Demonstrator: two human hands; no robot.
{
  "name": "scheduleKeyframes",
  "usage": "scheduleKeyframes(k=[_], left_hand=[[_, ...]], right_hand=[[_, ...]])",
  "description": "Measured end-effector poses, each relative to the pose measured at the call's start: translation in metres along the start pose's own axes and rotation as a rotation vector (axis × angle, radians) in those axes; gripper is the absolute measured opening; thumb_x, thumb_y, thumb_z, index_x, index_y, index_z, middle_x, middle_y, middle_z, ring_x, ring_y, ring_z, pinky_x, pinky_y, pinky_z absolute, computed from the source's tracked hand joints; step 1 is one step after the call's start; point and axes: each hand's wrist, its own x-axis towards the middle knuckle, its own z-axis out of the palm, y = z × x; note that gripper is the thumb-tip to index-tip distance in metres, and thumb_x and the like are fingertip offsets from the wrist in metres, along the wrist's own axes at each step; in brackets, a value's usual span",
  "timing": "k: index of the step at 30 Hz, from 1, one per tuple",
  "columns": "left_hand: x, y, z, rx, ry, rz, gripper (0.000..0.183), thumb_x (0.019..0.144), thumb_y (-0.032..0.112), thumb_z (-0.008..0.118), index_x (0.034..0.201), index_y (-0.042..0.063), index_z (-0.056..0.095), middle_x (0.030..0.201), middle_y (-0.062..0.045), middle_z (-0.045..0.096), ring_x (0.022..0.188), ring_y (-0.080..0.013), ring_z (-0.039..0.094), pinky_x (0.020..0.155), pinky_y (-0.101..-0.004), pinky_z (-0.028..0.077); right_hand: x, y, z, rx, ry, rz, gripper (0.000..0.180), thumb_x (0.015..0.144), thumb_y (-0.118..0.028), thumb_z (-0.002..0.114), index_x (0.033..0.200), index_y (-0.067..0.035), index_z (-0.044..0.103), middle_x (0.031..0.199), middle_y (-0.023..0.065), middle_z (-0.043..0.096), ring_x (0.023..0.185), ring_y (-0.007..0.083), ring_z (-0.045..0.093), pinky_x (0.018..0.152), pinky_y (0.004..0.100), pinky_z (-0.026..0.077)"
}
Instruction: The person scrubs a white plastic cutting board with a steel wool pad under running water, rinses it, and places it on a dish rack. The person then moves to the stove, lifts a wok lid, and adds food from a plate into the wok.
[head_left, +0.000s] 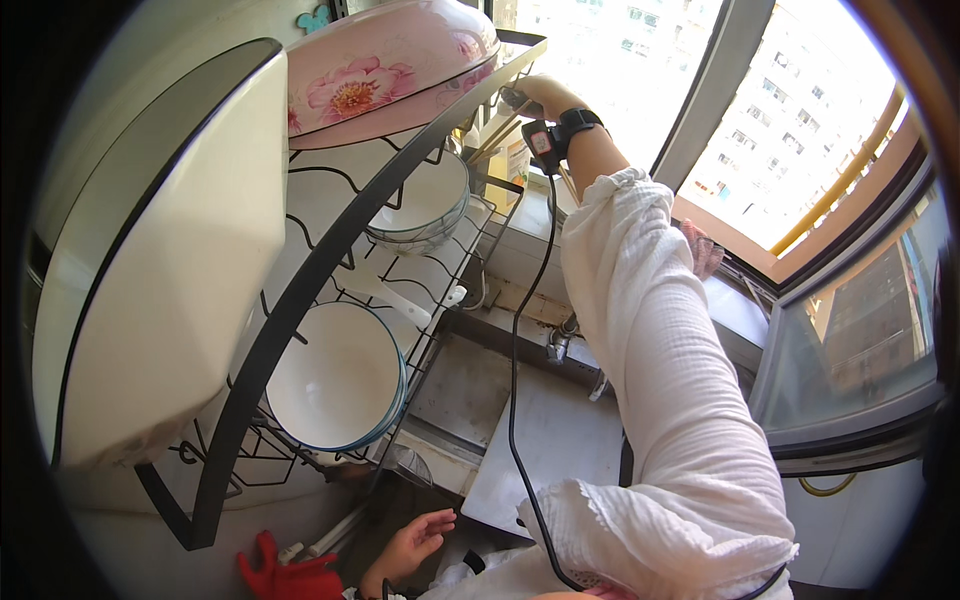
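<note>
My right arm in a white sleeve reaches up to the far end of a black wire dish rack (300, 300). There my right hand (544, 94) is at a dark object (523, 103) beside some wooden chopsticks (499, 139); its fingers are partly hidden, so its hold is unclear. A wristband with a cabled device sits on that wrist. My left hand (412, 544) is low in the picture, fingers apart and holding nothing. Stacked white bowls (337, 375), more bowls (424, 199) and a white spoon (386, 296) rest in the rack.
Large enamel basins, one cream (187, 247) and one pink with flowers (367, 82), stand on the rack's upper tier. Below lie a steel sink (465, 390), a white board (547, 442) and a faucet (559, 341). A red rubber glove (289, 574) is at bottom left; an open window pane (855, 352) juts in right.
</note>
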Motion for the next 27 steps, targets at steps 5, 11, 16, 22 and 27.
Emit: scheduleKeyframes(k=[5,11,16,22,27], left_hand=[[0.008,0.002,0.004,-0.049,-0.026,0.002,0.049,0.097,0.003,0.053,0.144,0.001,0.042,0.141,-0.011,0.051,0.131,-0.0196,0.05,0.11,-0.0321,0.037],[0.002,-0.002,0.007,-0.03,0.012,0.018,0.049,0.096,0.003,0.053,0.144,0.0,0.042,0.142,-0.011,0.051,0.13,-0.0199,0.051,0.11,-0.0322,0.037],[-0.016,-0.007,0.007,-0.048,0.048,0.082,0.049,0.096,0.004,0.054,0.143,0.0,0.042,0.142,-0.011,0.051,0.13,-0.0204,0.051,0.109,-0.0332,0.038],[-0.05,-0.014,0.009,0.006,0.127,0.128,0.048,0.096,0.006,0.055,0.143,0.001,0.043,0.14,-0.011,0.053,0.128,-0.0206,0.053,0.109,-0.0334,0.038],[-0.062,-0.011,0.009,0.043,0.116,0.143,0.049,0.096,0.007,0.056,0.143,0.002,0.044,0.139,-0.01,0.054,0.127,-0.02,0.053,0.108,-0.0328,0.039]], right_hand=[[0.009,0.006,-0.003,0.011,0.016,0.022,0.019,0.093,-0.022,0.061,0.083,-0.006,0.065,0.075,0.0054,0.063,0.064,0.0133,0.062,0.058,0.0251,0.052],[0.008,0.012,-0.01,0.046,0.012,0.114,0.017,0.092,-0.02,0.063,0.095,-0.003,0.067,0.086,0.0065,0.069,0.069,0.013,0.064,0.063,0.0242,0.053],[0.002,0.007,-0.007,0.065,0.07,0.157,0.029,0.098,-0.026,0.056,0.081,-0.004,0.065,0.07,0.006,0.064,0.054,0.0143,0.058,0.049,0.0249,0.045],[-0.032,0.003,-0.012,-0.078,0.105,0.103,0.033,0.092,-0.044,0.066,0.085,-0.011,0.067,0.075,0.0013,0.061,0.061,0.0139,0.051,0.055,0.031,0.045],[-0.09,-0.004,-0.015,0.052,0.149,0.061,0.03,0.095,-0.035,0.065,0.089,-0.006,0.069,0.079,0.0031,0.069,0.064,0.0139,0.064,0.057,0.0278,0.052]])
